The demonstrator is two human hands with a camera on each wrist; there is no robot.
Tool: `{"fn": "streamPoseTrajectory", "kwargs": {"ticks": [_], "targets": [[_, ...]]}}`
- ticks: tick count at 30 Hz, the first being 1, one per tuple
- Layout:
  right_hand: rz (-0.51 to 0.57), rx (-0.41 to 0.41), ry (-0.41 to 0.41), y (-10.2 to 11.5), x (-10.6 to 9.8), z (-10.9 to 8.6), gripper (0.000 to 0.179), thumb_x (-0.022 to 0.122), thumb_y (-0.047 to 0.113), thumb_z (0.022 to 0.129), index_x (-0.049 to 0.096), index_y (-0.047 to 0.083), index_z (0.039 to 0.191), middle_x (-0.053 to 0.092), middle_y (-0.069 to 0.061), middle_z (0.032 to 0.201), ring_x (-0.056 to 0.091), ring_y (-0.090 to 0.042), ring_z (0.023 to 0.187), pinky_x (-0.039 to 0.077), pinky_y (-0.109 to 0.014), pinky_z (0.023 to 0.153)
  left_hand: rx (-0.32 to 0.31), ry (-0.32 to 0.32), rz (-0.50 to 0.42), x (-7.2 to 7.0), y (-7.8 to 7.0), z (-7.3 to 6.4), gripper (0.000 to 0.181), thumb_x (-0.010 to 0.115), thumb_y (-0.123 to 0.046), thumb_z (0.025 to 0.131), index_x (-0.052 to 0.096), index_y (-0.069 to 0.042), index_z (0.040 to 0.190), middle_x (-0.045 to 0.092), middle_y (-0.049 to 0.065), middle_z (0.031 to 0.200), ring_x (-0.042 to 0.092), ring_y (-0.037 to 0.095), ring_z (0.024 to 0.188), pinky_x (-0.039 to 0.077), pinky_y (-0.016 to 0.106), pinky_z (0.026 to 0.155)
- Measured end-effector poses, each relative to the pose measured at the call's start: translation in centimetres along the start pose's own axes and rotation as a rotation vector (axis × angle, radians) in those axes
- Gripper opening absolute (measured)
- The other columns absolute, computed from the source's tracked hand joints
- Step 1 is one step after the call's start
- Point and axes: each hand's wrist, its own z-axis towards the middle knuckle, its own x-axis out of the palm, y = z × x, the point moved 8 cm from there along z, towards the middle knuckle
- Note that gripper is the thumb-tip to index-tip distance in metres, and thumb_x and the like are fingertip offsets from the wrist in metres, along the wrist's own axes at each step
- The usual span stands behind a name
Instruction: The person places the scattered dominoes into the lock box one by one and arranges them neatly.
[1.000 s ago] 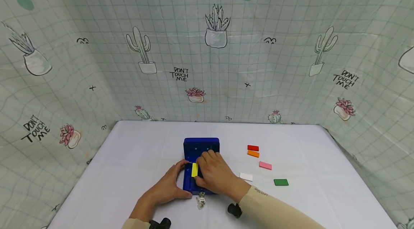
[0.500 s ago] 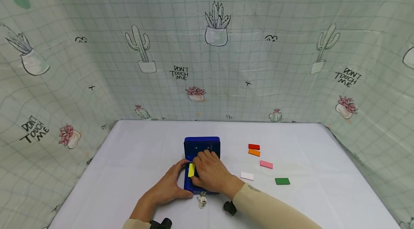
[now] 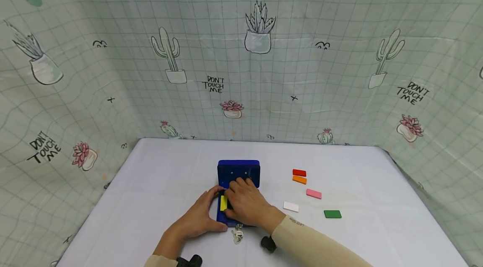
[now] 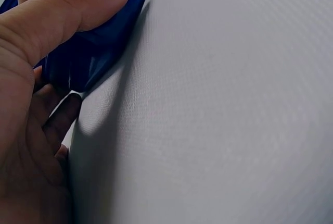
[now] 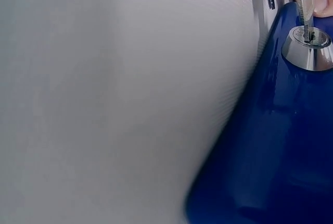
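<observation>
A blue lock box (image 3: 237, 167) stands with its lid raised in the head view. My left hand (image 3: 199, 216) grips it at the left side, thumb at the front corner and fingers toward the back; in the left wrist view the thumb lies against the blue wall (image 4: 106, 31). Inside the box, my right hand (image 3: 249, 205) pinches a yellow block (image 3: 224, 203) between thumb and fingers, close to the left wall. The hand covers much of the box's inside. A key (image 5: 305, 2) sits in the front lock (image 5: 307, 52), and its key ring hangs from it.
To the right of the box lie flat blocks: red (image 3: 299, 172), orange (image 3: 299, 180), pink (image 3: 314, 193), white (image 3: 291, 206) and green (image 3: 332, 214). The white table (image 3: 170, 166) meets a patterned curtain (image 3: 211, 112) at the back and sides.
My right hand has moved left inside the box and lowered the yellow block, bringing it to the left wall. The left hand keeps its hold on the box. The head view has shifted slightly.
</observation>
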Motion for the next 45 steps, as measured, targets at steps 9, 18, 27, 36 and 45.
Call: {"fn": "streamPoseTrajectory", "kwargs": {"ticks": [9,18,27,36,45], "targets": [[-0.015,-0.019,0.004,0.52,0.38,0.43,0.037,0.073,0.046,0.097,0.075,0.015,0.118,0.068,0.002,0.108,0.058,-0.017,0.101,0.050,-0.034,0.088,-0.038,0.004,0.002,-0.07,0.06,-0.33,0.113,0.095,-0.041,0.073,0.032,-0.017,0.164,0.035,0.015,0.169,0.029,0.042,0.158,0.024,0.069,0.124],[-0.050,-0.009,0.037,0.69,0.32,0.82,0.042,0.072,0.051,0.098,0.076,0.017,0.120,0.070,0.003,0.111,0.060,-0.017,0.104,0.050,-0.033,0.088,-0.037,-0.010,0.013,-0.51,-0.08,-0.31,0.113,0.095,-0.041,0.073,0.032,-0.016,0.164,0.036,0.016,0.169,0.030,0.043,0.157,0.026,0.070,0.124],[-0.069,-0.003,0.073,0.81,0.48,0.85,0.042,0.071,0.053,0.098,0.078,0.019,0.120,0.071,0.004,0.108,0.060,-0.015,0.103,0.049,-0.031,0.085,-0.010,-0.021,0.015,-0.54,-0.04,-0.31,0.113,0.096,-0.039,0.072,0.033,-0.014,0.163,0.036,0.018,0.167,0.032,0.043,0.156,0.027,0.069,0.123],[-0.027,0.004,0.097,0.70,0.82,0.57,0.042,0.070,0.054,0.098,0.077,0.019,0.119,0.070,0.005,0.110,0.058,-0.014,0.102,0.046,-0.030,0.084,-0.009,-0.003,0.002,-0.24,0.06,-0.34,0.114,0.094,-0.040,0.074,0.031,-0.012,0.164,0.038,0.018,0.167,0.030,0.041,0.157,0.024,0.069,0.124],[0.002,0.024,0.063,0.26,0.68,0.01,0.046,0.073,0.055,0.095,0.076,0.017,0.120,0.071,0.004,0.109,0.060,-0.015,0.103,0.048,-0.033,0.087,-0.007,0.004,0.004,0.13,-0.08,-0.18,0.113,0.094,-0.040,0.074,0.031,-0.016,0.164,0.039,0.017,0.166,0.030,0.042,0.157,0.024,0.070,0.124]]}}
